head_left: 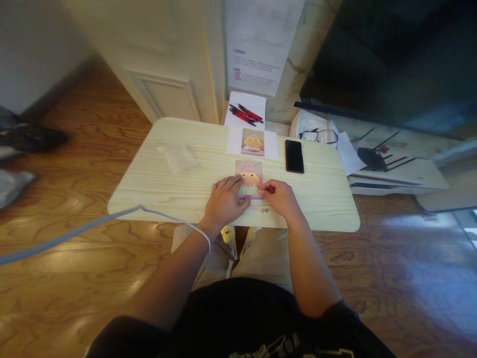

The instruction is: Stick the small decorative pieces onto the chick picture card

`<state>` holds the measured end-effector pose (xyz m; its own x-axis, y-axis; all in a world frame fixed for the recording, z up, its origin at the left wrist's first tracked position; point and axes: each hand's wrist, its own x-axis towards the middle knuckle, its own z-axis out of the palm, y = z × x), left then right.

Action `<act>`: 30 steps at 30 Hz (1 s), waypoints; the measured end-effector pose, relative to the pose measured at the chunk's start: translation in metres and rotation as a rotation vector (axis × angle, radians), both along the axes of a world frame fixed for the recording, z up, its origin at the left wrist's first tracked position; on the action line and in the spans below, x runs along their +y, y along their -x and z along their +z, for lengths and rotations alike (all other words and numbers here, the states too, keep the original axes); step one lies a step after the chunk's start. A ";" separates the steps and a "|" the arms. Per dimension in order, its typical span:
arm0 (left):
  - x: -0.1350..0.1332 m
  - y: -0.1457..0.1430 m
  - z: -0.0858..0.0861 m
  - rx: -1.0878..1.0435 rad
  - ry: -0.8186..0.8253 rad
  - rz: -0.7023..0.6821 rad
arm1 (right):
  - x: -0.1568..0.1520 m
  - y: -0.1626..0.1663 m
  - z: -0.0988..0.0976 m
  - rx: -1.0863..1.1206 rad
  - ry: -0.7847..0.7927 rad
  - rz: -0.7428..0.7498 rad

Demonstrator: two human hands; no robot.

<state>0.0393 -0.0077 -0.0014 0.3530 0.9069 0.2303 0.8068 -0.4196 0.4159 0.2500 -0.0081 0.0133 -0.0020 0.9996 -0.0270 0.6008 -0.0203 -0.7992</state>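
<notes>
A small picture card [249, 175] with a yellow cartoon figure on a pink ground lies on the pale wooden table [186, 194]. My left hand [224, 201] lies flat with fingers stretched over the card's lower left part. My right hand [279, 197] is closed in a pinch at the card's right edge, holding a small dark red thing I cannot make out. A second picture of the same figure [252, 142] lies on a white sheet farther back.
A black phone [294, 156] lies right of the pictures. Clear crumpled plastic [178, 156] sits at the table's left. Red and black pens [245, 114] rest on paper behind. Glasses [319, 135] and papers lie on a low shelf at right. A grey cable [74, 231] crosses the left.
</notes>
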 end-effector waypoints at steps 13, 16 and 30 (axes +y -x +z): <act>0.001 0.000 0.001 -0.014 0.011 0.001 | 0.000 -0.001 0.001 -0.144 -0.024 0.028; 0.001 0.000 0.001 -0.017 0.017 0.003 | 0.000 -0.002 0.003 -0.118 -0.032 0.017; 0.001 0.000 0.000 -0.009 0.014 0.004 | 0.005 -0.002 -0.008 -0.254 -0.126 -0.020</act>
